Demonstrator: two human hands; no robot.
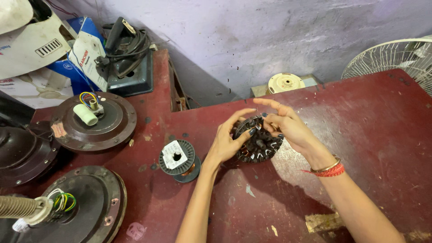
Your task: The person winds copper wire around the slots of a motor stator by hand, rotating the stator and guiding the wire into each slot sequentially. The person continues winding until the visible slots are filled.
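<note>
2 hands meet on 1 dark stator core (pixel 259 146), a round slotted piece that lies on the red bench (pixel 382 135) between them. My left hand (pixel 226 140) cups its near-left rim, thumb laid across the slotted face and forefinger stretched out over the top edge, so the hand is partly closed around the rim. My right hand (pixel 288 126) comes in from the far-right side, its fingertips bent down and pinched at the upper slots of the core; whether they grip a wire there I cannot tell. The core sits tilted a little toward me, its lower edge on the bench.

Just left of my left wrist stands a spool of copper wire (pixel 179 160), apart from the core. Farther left lie 2 round brown fan motor housings (pixel 94 121), and a white fan guard (pixel 396 56) shows at the far right edge.
</note>
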